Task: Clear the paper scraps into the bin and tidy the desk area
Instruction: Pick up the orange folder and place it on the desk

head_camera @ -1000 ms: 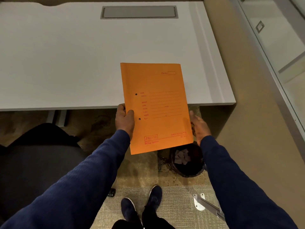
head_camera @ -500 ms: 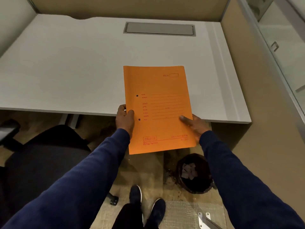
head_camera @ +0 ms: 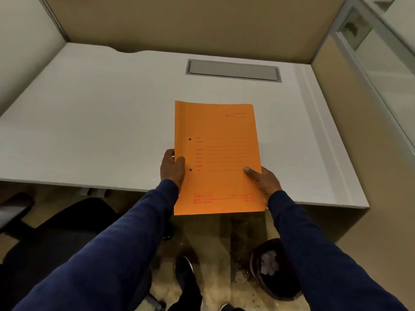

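An orange file folder (head_camera: 221, 135) with red print is held flat over the front edge of the white desk (head_camera: 101, 122). My left hand (head_camera: 171, 167) grips its left edge with the thumb on top. My right hand (head_camera: 265, 180) holds the lower right edge, thumb on the cover. On the floor under my right arm stands a dark round bin (head_camera: 272, 269) with pale paper scraps (head_camera: 269, 263) inside; my sleeve hides part of it.
A grey cable hatch (head_camera: 233, 70) is set into the desk's back. Tan partition walls (head_camera: 179, 23) close the desk at the back and right. A black office chair (head_camera: 56, 232) stands at the lower left. My shoes (head_camera: 186, 272) are on the floor between chair and bin.
The view has tilted up, showing more of the desk and partition. The folder has moved forward over the desk, and my right thumb has come onto its cover.
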The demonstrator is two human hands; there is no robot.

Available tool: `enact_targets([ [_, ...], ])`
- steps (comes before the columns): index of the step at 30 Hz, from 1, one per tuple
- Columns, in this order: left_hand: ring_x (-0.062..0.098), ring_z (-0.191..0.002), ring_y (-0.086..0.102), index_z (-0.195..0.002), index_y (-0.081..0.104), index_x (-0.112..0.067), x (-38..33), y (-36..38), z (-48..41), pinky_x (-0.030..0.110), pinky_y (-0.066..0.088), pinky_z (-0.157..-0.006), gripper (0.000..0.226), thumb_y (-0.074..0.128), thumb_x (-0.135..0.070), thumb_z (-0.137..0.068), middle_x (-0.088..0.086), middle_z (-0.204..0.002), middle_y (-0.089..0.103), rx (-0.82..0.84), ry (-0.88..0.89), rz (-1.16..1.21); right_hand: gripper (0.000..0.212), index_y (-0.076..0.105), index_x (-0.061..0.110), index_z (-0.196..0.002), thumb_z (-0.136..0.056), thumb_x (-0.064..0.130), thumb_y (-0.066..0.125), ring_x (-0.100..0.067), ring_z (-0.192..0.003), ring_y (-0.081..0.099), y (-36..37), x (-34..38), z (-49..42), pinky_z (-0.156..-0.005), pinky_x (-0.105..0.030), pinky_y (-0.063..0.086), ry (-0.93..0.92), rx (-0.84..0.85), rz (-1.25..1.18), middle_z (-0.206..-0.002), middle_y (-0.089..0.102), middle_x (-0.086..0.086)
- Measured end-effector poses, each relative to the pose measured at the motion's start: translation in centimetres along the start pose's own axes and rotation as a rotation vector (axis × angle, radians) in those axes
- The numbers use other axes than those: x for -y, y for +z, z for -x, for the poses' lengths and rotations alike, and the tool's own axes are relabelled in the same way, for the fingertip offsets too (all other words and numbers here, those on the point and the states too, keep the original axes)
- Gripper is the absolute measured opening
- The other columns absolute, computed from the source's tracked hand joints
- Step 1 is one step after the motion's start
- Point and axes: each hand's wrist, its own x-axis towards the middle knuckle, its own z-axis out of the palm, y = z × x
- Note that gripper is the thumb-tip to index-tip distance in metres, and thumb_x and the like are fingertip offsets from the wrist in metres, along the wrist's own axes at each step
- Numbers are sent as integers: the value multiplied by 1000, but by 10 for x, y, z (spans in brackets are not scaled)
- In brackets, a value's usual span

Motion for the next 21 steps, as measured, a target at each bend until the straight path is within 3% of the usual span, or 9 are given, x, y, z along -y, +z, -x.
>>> enact_targets([
  [10, 24, -88, 60, -128, 50, -19, -41, -24, -76, 36, 45, -75, 31, 42, -17, -98, 0, -111, 60, 13, 37, -39, 25, 61, 24, -115, -97, 40, 62, -18, -86, 69, 55, 48, -39, -67, -31, 54, -93, -135, 42, -99, 70, 4],
  [18, 26, -93, 61, -133, 48, -18, -57, -14, -126, 38, 47, -77, 34, 42, -19, -99, 0, -113, 58, -21, 7, -73, 22, 64, 23, -111, -96, 39, 63, -22, -90, 69, 67, 72, -93, -75, -36, 57, -92, -143, 76, -105, 72, -1],
  [21, 26, -92, 59, -134, 48, -16, -66, -12, -144, 38, 46, -77, 35, 42, -18, -99, 0, -111, 57, -52, 17, -84, 15, 64, 28, -101, -95, 42, 62, -26, -94, 69, 70, 81, -116, -86, -45, 58, -85, -135, 107, -105, 72, 0],
])
